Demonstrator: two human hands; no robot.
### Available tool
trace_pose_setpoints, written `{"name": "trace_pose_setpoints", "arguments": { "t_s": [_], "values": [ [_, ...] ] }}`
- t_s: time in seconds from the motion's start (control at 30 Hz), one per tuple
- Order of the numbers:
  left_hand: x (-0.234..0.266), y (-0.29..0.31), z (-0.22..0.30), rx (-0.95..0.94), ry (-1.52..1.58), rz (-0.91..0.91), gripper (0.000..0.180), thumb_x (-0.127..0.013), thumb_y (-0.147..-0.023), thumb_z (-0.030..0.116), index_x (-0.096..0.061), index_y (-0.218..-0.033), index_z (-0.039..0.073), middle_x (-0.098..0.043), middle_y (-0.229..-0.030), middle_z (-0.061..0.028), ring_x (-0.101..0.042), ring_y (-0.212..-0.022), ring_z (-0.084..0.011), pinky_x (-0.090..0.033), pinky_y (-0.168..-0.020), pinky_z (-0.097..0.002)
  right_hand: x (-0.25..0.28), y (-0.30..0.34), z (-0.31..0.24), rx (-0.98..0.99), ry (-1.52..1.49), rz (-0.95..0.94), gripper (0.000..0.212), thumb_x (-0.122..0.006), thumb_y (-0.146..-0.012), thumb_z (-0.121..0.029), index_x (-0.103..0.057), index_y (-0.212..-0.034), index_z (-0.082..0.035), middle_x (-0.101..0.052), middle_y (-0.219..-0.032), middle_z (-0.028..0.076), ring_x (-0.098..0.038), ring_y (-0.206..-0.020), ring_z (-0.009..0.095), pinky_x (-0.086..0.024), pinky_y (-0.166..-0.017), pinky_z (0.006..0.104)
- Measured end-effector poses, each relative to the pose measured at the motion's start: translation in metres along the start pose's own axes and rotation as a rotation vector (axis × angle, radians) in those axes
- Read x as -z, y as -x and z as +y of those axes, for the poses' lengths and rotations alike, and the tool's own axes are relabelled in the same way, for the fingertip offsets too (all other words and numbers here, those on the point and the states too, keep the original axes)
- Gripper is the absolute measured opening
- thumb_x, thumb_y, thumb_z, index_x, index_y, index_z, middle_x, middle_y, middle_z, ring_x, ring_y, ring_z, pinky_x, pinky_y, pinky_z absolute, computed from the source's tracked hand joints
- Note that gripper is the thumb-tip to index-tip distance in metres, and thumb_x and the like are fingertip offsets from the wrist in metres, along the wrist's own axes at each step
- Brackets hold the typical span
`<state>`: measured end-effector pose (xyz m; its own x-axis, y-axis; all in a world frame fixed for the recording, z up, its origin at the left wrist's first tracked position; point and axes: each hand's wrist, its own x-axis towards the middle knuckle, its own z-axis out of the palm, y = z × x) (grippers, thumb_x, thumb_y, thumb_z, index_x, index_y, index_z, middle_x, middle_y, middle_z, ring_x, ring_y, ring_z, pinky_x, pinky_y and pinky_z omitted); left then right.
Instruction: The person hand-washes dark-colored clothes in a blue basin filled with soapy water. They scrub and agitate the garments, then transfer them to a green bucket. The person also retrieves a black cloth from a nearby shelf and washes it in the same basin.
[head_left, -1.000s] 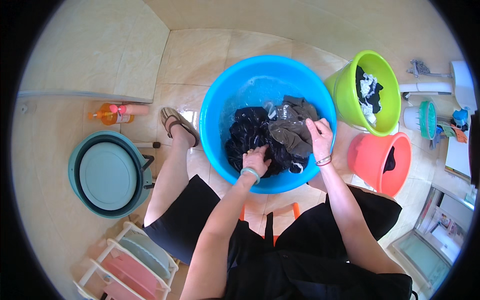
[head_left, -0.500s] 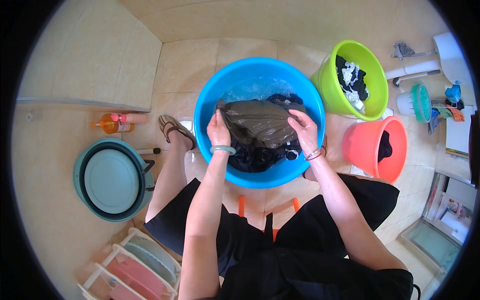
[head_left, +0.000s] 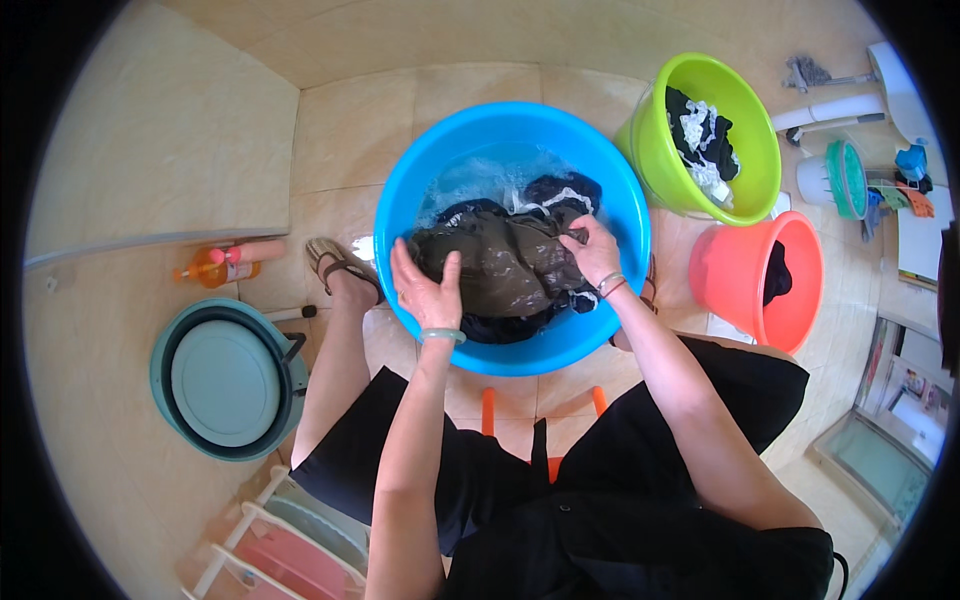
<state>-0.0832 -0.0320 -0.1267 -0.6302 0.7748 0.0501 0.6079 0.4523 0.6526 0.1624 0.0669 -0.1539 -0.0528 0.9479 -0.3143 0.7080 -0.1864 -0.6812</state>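
At far left, an orange bottle (head_left: 207, 272) and a pink bottle (head_left: 258, 251) sit together near a teal basin (head_left: 225, 383), with a white rack (head_left: 252, 512) holding pink and pale teal items at the lower edge. A sandaled left foot (head_left: 345, 275) rests on the tiled floor beside a large blue tub (head_left: 510, 363) of sudsy water. The person's left hand (head_left: 430, 295), a pale green bangle (head_left: 443, 335) at its wrist, lies against the left end of a wet brown garment (head_left: 505, 260), its thumb spread wide from the extended fingers. The garment stretches across the middle of the tub, over dark laundry (head_left: 500, 328) that shows along its near side and, with white trim, behind it. The right hand (head_left: 600, 250), wearing bracelets (head_left: 610, 284), pinches the garment's upper right edge between thumb and bent fingers. Just right of the tub, a lime-green bucket (head_left: 645, 155) holds black and white clothes (head_left: 708, 140); nearer the person, a coral bucket (head_left: 728, 265) holds a black cloth (head_left: 777, 273). Farther right stands a small white pail (head_left: 817, 182) with a green rim.
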Motion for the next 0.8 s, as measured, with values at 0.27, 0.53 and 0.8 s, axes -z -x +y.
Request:
{"name": "trace_pose_setpoints", "arguments": {
  "t_s": [0.27, 0.53, 0.8],
  "values": [
    [0.012, -0.006, 0.006, -0.176, -0.117, -0.425, 0.041, -0.067, -0.080, 0.011, -0.063, -0.120, 0.022, -0.069, -0.102, -0.0100, -0.066, -0.090, -0.0317, -0.053, -0.078, -0.0425, 0.024, -0.014, -0.108, 0.249, -0.620, -0.299, 0.026, -0.080, -0.079, -0.019, -0.066, -0.091, 0.000, -0.066, -0.082, 0.002, -0.058, -0.075, 0.008, -0.047, -0.067, 0.0238],
    [0.071, -0.057, 0.024, -0.089, 0.120, -0.274, 0.034, -0.062, -0.085, 0.000, -0.067, -0.116, 0.013, -0.070, -0.107, -0.0155, -0.068, -0.097, -0.0278, -0.051, -0.086, -0.0333, 0.046, -0.057, -0.116, 0.244, -0.308, -0.123, 0.032, -0.080, -0.079, -0.030, -0.070, -0.087, -0.001, -0.070, -0.085, 0.009, -0.061, -0.068, 0.016, -0.048, -0.063, 0.0279],
    [0.082, -0.087, 0.033, 0.258, 0.929, -0.203, 0.009, -0.063, -0.089, 0.003, -0.067, -0.096, -0.002, -0.065, -0.088, -0.0009, -0.056, -0.081, -0.0077, -0.044, -0.075, -0.0193, 0.067, -0.048, -0.135, 0.529, -0.300, -0.246, 0.048, -0.070, -0.086, -0.045, -0.063, -0.069, -0.001, -0.051, -0.065, 0.005, -0.047, -0.063, 0.013, -0.040, -0.059, 0.0298]
  ]
}}
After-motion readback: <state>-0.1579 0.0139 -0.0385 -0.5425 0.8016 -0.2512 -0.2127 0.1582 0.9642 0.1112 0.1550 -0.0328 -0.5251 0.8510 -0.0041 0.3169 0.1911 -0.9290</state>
